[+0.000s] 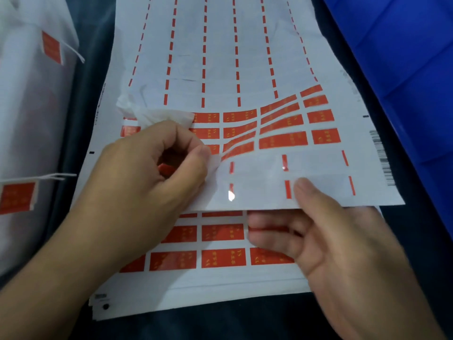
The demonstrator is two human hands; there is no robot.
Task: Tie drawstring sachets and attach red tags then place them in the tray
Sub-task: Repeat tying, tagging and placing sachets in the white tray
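While the top sheet lifts: the sticker sheet [245,69] runs lengthwise away from the person, its long axis near to far, the near edge raised off the stack.
Red tags [282,141]: rows of rectangles across the middle of that sheet, each one long side-to-side; the rows buckle upward toward the right where the paper bends. Beyond them only dashed red strips remain on the backing.
Left hand [152,168]: fingers curled in, thumb and fingertips pinched on the sheet's near-left part, with a glimpse of red inside the curl; whether that is a peeled tag I cannot tell.
Sachet [157,114]: thin white fabric bunched just above the left hand's knuckles, lying on the tags; how it is held is hidden.
Right hand [326,231]: thumb on top of the near edge, fingers spread underneath, clamping the sheet between them.
Stack beneath [220,258]: more sheets with full rows of red tags, partly covered by both hands.
Left side: finished white sachets [29,106] with red tags on strings.
Right side: a blue tray [404,57], well apart from the hands.
Underneath: dark cloth [220,322].
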